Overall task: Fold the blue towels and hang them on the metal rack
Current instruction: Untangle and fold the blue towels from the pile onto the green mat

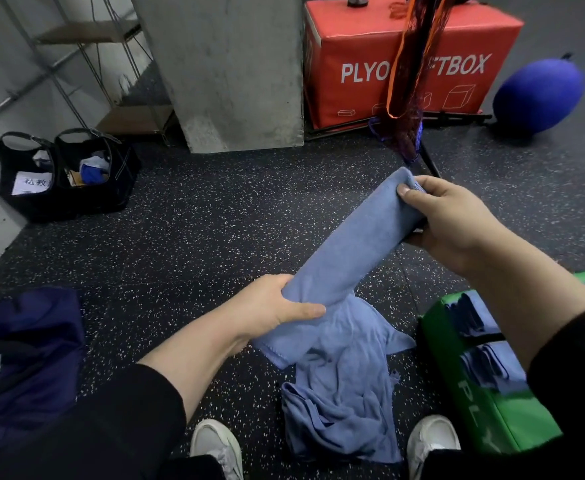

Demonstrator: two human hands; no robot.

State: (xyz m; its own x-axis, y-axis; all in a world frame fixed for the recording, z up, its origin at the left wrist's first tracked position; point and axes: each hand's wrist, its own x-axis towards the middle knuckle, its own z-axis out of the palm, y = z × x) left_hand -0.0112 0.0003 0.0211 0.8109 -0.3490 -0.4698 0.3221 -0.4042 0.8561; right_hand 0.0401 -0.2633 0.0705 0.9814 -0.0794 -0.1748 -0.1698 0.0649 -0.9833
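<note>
A folded blue towel (353, 244) stretches as a long strip between my hands above the speckled floor. My left hand (270, 308) grips its near end, thumb on top. Its far upper end is pinched by my right hand (454, 220). Loose blue towels (343, 403) lie crumpled on the floor between my shoes. More blue towels (481, 341) hang folded over a dark bar beside the green box (485, 414) at the right. A metal shelf rack (86, 57) stands at the back left.
A red plyo box (370, 64) and a concrete pillar (228, 71) stand at the back. A blue ball (537, 95) lies at the far right. Two black bags (66, 174) sit at the left, a navy bag (24, 351) nearer. A net hangs from above.
</note>
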